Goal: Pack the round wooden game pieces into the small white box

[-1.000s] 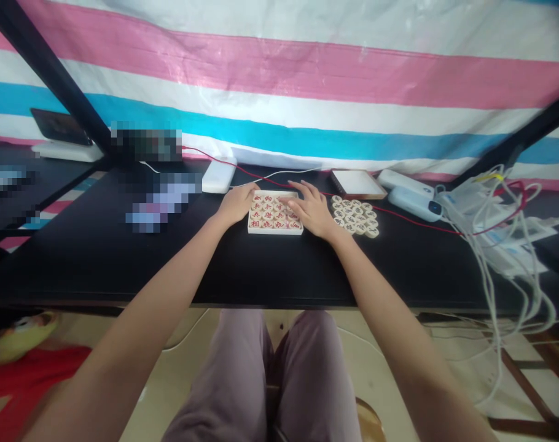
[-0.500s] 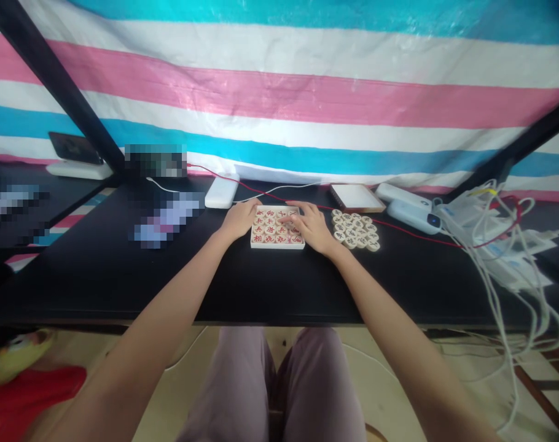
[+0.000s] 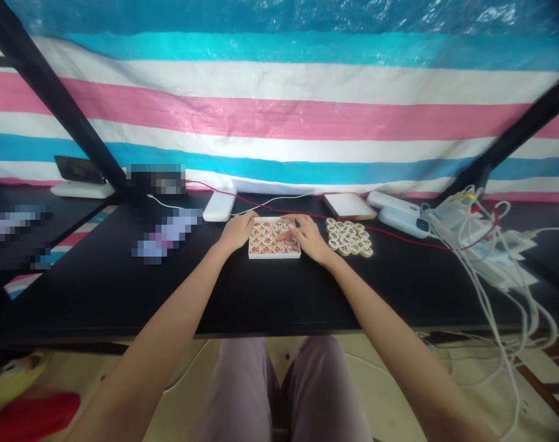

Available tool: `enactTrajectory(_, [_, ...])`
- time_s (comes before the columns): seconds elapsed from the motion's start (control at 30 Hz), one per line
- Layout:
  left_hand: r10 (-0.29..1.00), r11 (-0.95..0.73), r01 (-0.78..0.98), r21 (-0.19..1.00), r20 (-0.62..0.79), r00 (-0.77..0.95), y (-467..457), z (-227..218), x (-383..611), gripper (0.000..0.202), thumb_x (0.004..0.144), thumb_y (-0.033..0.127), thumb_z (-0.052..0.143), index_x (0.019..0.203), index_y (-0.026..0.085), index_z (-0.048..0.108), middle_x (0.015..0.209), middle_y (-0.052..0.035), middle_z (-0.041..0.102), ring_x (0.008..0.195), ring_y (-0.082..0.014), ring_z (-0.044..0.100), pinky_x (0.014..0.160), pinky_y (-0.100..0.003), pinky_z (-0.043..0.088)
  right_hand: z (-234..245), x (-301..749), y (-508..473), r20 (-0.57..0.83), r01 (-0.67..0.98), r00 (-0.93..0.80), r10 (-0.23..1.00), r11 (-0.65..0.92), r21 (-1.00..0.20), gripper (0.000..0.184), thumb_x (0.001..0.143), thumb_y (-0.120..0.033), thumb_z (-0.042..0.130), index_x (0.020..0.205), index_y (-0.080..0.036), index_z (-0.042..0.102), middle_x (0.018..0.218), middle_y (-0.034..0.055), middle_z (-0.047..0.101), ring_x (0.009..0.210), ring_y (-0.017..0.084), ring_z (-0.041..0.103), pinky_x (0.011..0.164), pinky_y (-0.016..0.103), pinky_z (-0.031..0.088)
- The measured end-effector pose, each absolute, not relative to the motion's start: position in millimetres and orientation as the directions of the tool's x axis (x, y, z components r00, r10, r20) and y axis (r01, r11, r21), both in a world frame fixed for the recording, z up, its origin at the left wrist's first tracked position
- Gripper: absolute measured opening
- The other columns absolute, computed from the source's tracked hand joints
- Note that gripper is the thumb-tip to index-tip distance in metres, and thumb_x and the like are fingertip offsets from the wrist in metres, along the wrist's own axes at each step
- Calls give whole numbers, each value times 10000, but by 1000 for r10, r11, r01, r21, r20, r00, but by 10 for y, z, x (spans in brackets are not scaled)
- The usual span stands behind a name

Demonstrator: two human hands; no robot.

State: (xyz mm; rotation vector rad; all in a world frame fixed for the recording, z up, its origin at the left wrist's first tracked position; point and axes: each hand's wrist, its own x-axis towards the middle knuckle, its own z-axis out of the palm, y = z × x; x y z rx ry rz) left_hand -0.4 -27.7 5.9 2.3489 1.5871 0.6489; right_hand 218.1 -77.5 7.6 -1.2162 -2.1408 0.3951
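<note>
Resting: right hand [image 3: 309, 238] is lying flat, fingers apart, on the right side of the box [image 3: 274, 255], hiding pieces.
Left hand [image 3: 236, 231]: is curling against the box's left wall; clasped or not, cannot tell.
Box: is sitting on the table [image 3: 279, 288]; red pieces [image 3: 265, 233] are showing, marks unreadable.
Loose pieces [image 3: 350, 237]: are lying just right of it.

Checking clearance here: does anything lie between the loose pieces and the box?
Only the right hand: it rests on the right side of the box, between it and the loose pieces. The red wire passes behind the pile, not between.
</note>
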Motion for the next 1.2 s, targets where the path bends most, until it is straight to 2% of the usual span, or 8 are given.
enactTrajectory(0.2, [911, -406, 811, 422, 251, 326, -264, 28, -28, 333, 894, 270, 272, 1006, 213, 581, 939, -46, 656, 861, -222, 597, 739, -313, 418, 101, 2160, -873, 373, 618, -395, 840, 543, -569, 515, 932, -472, 194, 978, -323, 685, 1293, -28, 476, 1164, 212, 374, 1025, 418, 249])
enactTrajectory(0.37, [911, -406, 817, 410, 250, 327, -266, 33, -25, 336, 896, 268, 268, 1009, 214, 581, 917, -44, 657, 848, -219, 596, 739, -307, 415, 95, 2156, -893, 361, 615, -417, 834, 552, -563, 503, 925, -481, 237, 876, -327, 713, 1279, -26, 484, 1166, 217, 372, 1027, 438, 237])
enactTrajectory(0.57, [919, -389, 832, 395, 233, 318, -259, 39, -15, 345, 895, 268, 265, 1026, 215, 581, 914, -45, 655, 867, -219, 591, 748, -302, 415, 112, 2166, -888, 341, 608, -392, 854, 519, -601, 520, 923, -494, 224, 881, -329, 715, 1264, -23, 497, 1156, 222, 385, 1023, 431, 259])
enactTrajectory(0.83, [921, -385, 827, 411, 227, 316, -256, 38, -9, 344, 897, 272, 270, 1026, 206, 583, 921, -47, 655, 856, -213, 594, 742, -300, 421, 136, 2103, -896, 345, 635, -398, 850, 526, -565, 468, 915, -522, 222, 1097, -364, 624, 1310, -33, 460, 1194, 229, 344, 1022, 443, 251])
enactTrajectory(1.03, [921, -385, 827, 409, 232, 314, -260, 33, -12, 347, 897, 276, 267, 1028, 218, 583, 910, -45, 653, 844, -215, 593, 750, -304, 422, 130, 2040, -907, 326, 668, -449, 832, 555, -495, 421, 904, -536, 262, 1114, -401, 601, 1344, -45, 423, 1214, 245, 317, 1000, 477, 244])
enactTrajectory(1.2, [920, -387, 828, 406, 239, 312, -264, 34, -10, 342, 895, 276, 269, 1018, 215, 583, 911, -47, 652, 844, -217, 592, 745, -305, 419, 131, 2000, -856, 344, 674, -402, 849, 528, -516, 422, 924, -485, 233, 1171, -388, 561, 1333, -37, 439, 1205, 239, 337, 982, 472, 265])
